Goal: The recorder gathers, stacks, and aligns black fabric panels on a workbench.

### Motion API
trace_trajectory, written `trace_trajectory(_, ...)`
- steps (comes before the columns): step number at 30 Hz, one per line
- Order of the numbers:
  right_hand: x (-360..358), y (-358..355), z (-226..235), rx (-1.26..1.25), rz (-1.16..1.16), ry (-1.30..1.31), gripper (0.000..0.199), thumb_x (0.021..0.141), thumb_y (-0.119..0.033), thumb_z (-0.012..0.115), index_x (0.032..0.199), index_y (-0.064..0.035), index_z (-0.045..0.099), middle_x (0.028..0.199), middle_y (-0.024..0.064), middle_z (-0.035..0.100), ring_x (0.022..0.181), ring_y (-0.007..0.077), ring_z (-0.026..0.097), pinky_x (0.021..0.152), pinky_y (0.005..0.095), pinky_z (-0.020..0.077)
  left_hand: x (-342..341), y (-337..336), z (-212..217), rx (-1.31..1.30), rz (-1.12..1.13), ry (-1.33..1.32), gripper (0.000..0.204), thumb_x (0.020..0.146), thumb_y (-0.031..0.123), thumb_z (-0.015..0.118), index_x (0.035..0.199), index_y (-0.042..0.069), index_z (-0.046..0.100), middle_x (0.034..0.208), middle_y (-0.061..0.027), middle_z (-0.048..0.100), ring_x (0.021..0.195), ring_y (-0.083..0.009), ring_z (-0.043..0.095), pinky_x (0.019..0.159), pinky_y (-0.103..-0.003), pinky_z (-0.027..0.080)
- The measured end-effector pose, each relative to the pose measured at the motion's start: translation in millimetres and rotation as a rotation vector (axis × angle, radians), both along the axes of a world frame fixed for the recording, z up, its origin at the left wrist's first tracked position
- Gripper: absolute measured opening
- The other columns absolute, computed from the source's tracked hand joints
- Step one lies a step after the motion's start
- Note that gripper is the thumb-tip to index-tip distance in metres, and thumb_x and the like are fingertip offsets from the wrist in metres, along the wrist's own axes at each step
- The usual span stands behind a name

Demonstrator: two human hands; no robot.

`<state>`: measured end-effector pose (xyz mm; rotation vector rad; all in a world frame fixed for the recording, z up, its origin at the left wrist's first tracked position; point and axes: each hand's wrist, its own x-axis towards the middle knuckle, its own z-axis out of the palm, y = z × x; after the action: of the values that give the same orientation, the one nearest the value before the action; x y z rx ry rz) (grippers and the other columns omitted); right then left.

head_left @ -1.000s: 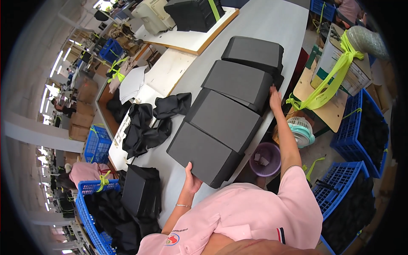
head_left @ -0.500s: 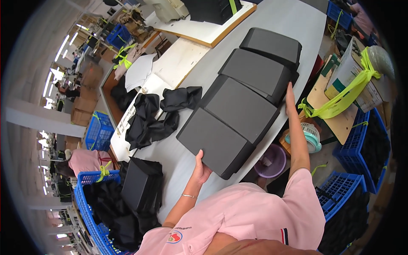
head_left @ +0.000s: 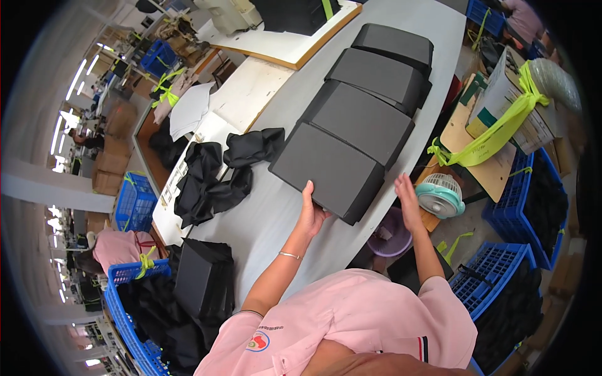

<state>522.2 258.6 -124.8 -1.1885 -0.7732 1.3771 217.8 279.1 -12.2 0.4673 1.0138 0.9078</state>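
Several flat black box-like pieces [head_left: 327, 164] lie overlapping in a slanting row along the grey table. My left hand [head_left: 311, 216] grips the near corner of the closest piece, thumb on top and fingers tucked underneath. Off the row's right side, my right hand [head_left: 409, 202] hovers by the table edge with fingers stretched out, holding nothing. To the left of the row, crumpled black fabric pieces [head_left: 216, 175] lie partly on the table. Another stack of black box-like pieces [head_left: 204, 279] stands at the table's lower left.
A blue crate [head_left: 135, 274] full of black fabric sits at the left. On the right are a small teal fan [head_left: 441, 195], a purple bucket [head_left: 390, 235], more blue crates [head_left: 492, 276] and a carton tied with yellow-green cloth [head_left: 495, 141]. A white work surface [head_left: 251, 94] adjoins the table.
My right hand has let go of the row's far right side and drawn back toward me. My left hand keeps its grip on the nearest piece; the row looks pushed slightly more together.
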Motion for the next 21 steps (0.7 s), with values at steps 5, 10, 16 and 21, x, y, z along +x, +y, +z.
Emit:
trace_trajectory(5, -18.6, -67.2, -2.9, -0.023, 0.214, -0.101, 0.076, 0.102, -0.025, 0.066, 0.161, 0.0006, 0.026, 0.165, 0.0179, 0.034, 0.15, 0.0277, 0.038, 0.12, 0.0391, 0.0351, 7.8, 3.6, 10.2, -0.011, 0.01, 0.057, 0.11, 0.09, 0.087, 0.044, 0.163, 0.007, 0.024, 0.166, -0.0178, 0.027, 0.149, -0.0351, 0.036, 0.116, -0.063, 0.036)
trace_trajectory(10, -29.6, -119.1, 22.5, -0.005, 0.412, -0.547, 0.074, 0.097, -0.033, 0.072, 0.155, 0.0004, 0.04, 0.16, 0.0172, 0.042, 0.141, 0.0291, 0.049, 0.11, 0.041, 0.0462, -27.3, -42.2, -25.7, -0.008, 0.054, 0.059, 0.105, 0.095, 0.079, 0.045, 0.162, 0.002, 0.023, 0.166, -0.0205, 0.024, 0.151, -0.0361, 0.033, 0.118, -0.059, 0.036)
trace_trajectory(16, -16.7, -209.5, -12.1, -0.206, 0.528, -0.74, 0.056, 0.093, -0.03, 0.072, 0.135, 0.0048, 0.059, 0.142, 0.0226, 0.057, 0.122, 0.0356, 0.063, 0.102, 0.0388, 0.0523, -73.1, -158.4, -50.4, -0.148, -0.018, 0.175, 0.073, 0.105, 0.053, 0.055, 0.151, -0.002, 0.043, 0.153, -0.018, 0.046, 0.135, -0.0283, 0.052, 0.11, -0.048, 0.047)
trace_trajectory(21, 8.6, -307.9, -72.6, -0.351, 0.69, -0.967, 0.043, 0.093, -0.031, 0.063, 0.121, 0.0008, 0.07, 0.117, 0.0271, 0.07, 0.112, 0.0425, 0.067, 0.098, 0.0483, 0.0535, -109.9, -234.9, -64.5, -0.269, 0.054, 0.222, 0.054, 0.105, 0.041, 0.059, 0.14, 0.001, 0.056, 0.136, -0.014, 0.062, 0.12, -0.0225, 0.062, 0.102, -0.042, 0.052)
